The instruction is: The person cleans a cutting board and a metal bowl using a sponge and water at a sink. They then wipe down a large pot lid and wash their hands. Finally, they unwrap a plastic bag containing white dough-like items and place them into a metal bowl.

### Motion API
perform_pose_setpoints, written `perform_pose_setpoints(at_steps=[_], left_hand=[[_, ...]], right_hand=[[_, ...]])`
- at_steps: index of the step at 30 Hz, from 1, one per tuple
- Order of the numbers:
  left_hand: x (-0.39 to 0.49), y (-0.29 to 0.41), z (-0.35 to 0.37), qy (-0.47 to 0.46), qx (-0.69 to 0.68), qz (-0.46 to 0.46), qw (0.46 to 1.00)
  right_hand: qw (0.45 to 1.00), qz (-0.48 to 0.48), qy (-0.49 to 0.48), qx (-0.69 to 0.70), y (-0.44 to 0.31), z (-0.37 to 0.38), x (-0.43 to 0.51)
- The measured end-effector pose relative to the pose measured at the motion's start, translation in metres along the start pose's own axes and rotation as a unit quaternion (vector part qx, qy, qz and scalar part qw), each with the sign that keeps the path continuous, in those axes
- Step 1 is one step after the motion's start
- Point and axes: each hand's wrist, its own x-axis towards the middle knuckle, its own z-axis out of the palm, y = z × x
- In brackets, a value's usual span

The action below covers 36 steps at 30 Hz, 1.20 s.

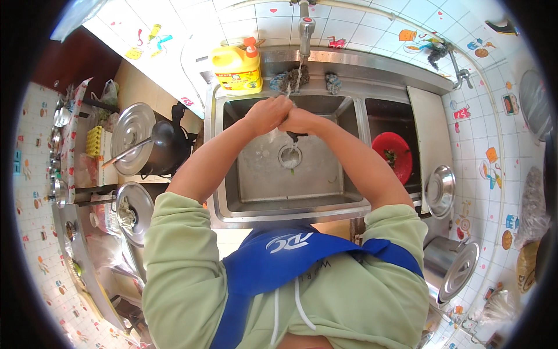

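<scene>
Under the faucet (306, 30), my left hand (269, 114) and my right hand (303, 121) are closed together over the stainless steel sink basin (301, 187). A thin stream of running water (299, 76) falls onto them. A small dark, limp thing (298, 136) hangs below my fingers. Most of it is hidden by my hands, so its kind cannot be made out. Beneath it lies the drain (290, 156), with water in it and a green scrap (292, 172) at its edge.
A yellow detergent jug (236, 72) stands on the sink's back left ledge, near scrubbers (293, 80) and another scrubber (333, 83). In the right basin sits a red plastic bowl (399, 152) holding greens. A wok (163, 141) is at left; a steel pot (451, 266) stands at right.
</scene>
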Motion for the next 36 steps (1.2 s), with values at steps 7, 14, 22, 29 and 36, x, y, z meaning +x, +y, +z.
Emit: perform_pose_setpoints(at_steps=[7,14,22,29,36], left_hand=[[-0.001,0.018,0.028,-0.009,-0.118,-0.144,0.982],[-0.006,0.018,-0.001,-0.223,-0.484,-0.306,0.789],[-0.021,0.028,-0.01,0.118,-0.31,-0.072,0.941],[-0.031,0.046,-0.006,0.043,0.05,0.167,0.984],[-0.018,0.056,0.038,-0.013,-0.07,-0.087,0.994]], right_hand=[[0.939,-0.034,0.141,-0.313,0.011,0.014,-0.001],[0.841,-0.298,0.299,-0.338,0.018,0.016,-0.021],[0.886,0.122,0.064,0.443,0.025,0.02,-0.039],[0.866,0.106,-0.241,0.426,0.016,0.019,-0.055],[0.955,-0.047,0.143,-0.254,0.034,0.044,-0.042]])
